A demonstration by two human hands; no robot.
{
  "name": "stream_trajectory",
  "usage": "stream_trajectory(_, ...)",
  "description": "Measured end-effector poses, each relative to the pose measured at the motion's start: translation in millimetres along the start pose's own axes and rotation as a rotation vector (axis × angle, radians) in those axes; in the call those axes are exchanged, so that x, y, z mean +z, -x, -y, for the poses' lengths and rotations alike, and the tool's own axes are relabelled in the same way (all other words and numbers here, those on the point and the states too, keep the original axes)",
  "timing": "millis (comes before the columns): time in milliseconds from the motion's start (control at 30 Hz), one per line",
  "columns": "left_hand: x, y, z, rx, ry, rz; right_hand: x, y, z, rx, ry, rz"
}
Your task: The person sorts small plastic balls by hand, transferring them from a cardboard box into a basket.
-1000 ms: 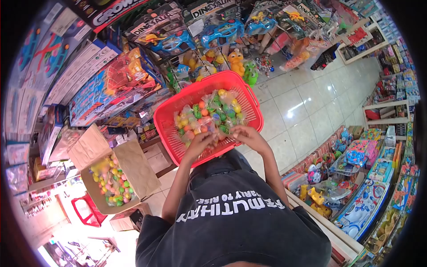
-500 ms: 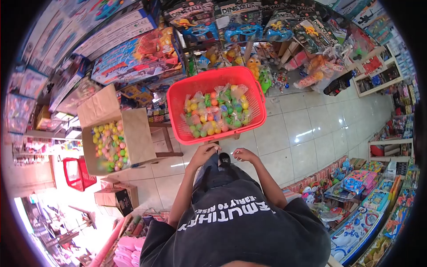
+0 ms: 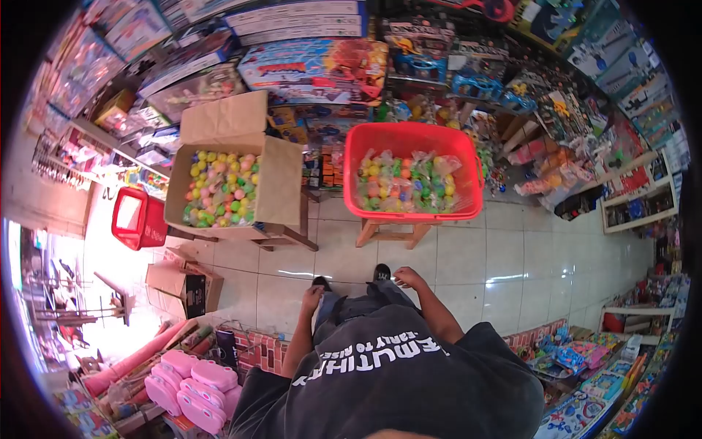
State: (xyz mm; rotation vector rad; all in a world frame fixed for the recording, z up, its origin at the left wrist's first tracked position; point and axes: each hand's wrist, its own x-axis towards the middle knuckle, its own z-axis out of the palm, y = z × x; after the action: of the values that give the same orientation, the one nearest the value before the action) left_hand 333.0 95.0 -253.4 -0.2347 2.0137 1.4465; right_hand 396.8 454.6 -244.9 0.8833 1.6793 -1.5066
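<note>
My left hand hangs low in front of my body with its fingers curled together; what is in them, if anything, is too small to make out. To its right, my right hand is also closed, beside my shoe, and I cannot make out anything in it. Both hands are apart from the red plastic basket, which stands on a wooden stool. Inside it lie clear plastic bags of colourful balls. Left of the basket, an open cardboard box holds many loose-looking yellow, green and pink balls.
A wooden stand supports the cardboard box. A smaller red basket and another carton are at the left. Pink cases lie behind me on the left. Shelves of boxed toys line the far side; tiled floor runs between.
My view has swung left, so the basket and cardboard box appear further right. My hands have moved apart and now sit farther from the red basket, with floor between.
</note>
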Motion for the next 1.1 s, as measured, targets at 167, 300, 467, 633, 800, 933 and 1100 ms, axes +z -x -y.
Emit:
stream_trajectory(167,-50,16,37,-0.033,0.015,0.021,42,-8,12,0.019,-0.042,-0.089)
stream_trajectory(300,-112,16,49,0.096,-0.176,0.007,109,-36,30,-0.192,-0.013,-0.145)
stream_trajectory(467,-178,34,57,-0.121,0.008,-0.082,201,-36,93,-0.230,0.055,0.000)
stream_trajectory(633,-210,55,62,-0.197,0.103,-0.151,265,-30,153,-0.419,0.331,0.249)
stream_trajectory(800,-221,67,17,-0.005,0.268,-0.207,306,-15,213,-0.557,0.354,0.379)
stream_trajectory(933,-243,53,-43,0.242,0.250,-0.279,329,38,284,-0.706,0.234,0.456)
stream_trajectory(1100,-293,41,-151,0.471,0.255,-0.366,344,93,378,-1.007,0.371,0.298)
